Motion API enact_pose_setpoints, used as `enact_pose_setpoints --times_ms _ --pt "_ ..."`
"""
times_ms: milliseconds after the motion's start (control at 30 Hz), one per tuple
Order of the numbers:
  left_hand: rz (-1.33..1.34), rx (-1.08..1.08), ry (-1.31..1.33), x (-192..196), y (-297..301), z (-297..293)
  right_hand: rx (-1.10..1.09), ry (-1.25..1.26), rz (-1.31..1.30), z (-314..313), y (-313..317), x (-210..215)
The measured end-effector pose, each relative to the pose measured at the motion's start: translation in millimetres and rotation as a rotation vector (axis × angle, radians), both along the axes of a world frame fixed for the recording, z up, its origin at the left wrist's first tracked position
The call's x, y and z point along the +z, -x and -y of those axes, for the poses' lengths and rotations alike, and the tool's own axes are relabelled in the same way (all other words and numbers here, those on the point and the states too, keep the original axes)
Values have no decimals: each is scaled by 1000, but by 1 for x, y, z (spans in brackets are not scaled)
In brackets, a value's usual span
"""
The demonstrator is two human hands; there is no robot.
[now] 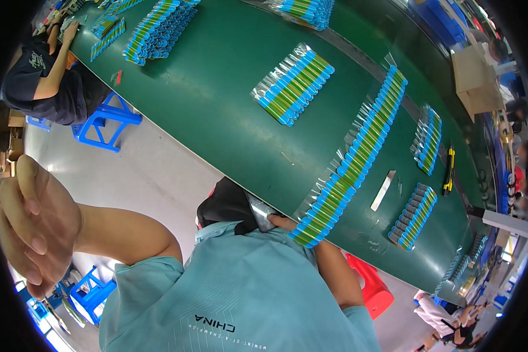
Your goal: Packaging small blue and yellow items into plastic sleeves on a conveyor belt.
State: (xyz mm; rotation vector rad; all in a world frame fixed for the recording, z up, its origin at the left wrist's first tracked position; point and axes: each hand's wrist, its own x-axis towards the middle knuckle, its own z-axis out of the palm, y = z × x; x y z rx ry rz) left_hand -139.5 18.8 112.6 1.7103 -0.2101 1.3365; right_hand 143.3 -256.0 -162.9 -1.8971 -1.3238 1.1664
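Note:
My left hand [41,226] is raised at the left, away from the table, its fingers loosely bent and apart with nothing in them. My right hand [283,222] is low at the table's near edge, its fingertips on a flat, shiny grey thing [260,210] above dark cloth [224,206] at my lap; most of that hand is hidden. Close by it, a long overlapping row of clear packs with blue ends and a green-yellow band [358,161] runs across the green table [217,117] and reaches past its edge. A shorter fan of such packs [296,85] lies farther off.
More pack piles [158,32] stand at the far left. At the right are a small stack [413,217], another row [429,141], a white strip [383,190] and a yellow-black cutter [449,171]. A co-worker [47,82] sits left near a blue stool [108,123]. A red stool [369,287] is below the table edge.

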Motion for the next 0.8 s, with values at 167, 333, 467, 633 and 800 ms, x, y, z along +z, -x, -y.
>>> enact_pose_setpoints --times_ms 167,333,467,633,800 --pt "-6 -19 -4 -1 0 0 -57 0 46 0 8 -3" --pt "-15 21 -11 0 4 3 -309 119 -435 10 4 -16" --pt "-19 6 -4 2 -2 3 -178 -93 -75 20 7 -39" --pt "-54 -3 -26 0 3 0 -219 -206 -108 3 18 -19" --pt "-58 8 -20 1 5 2 14 -308 169 -8 19 24"
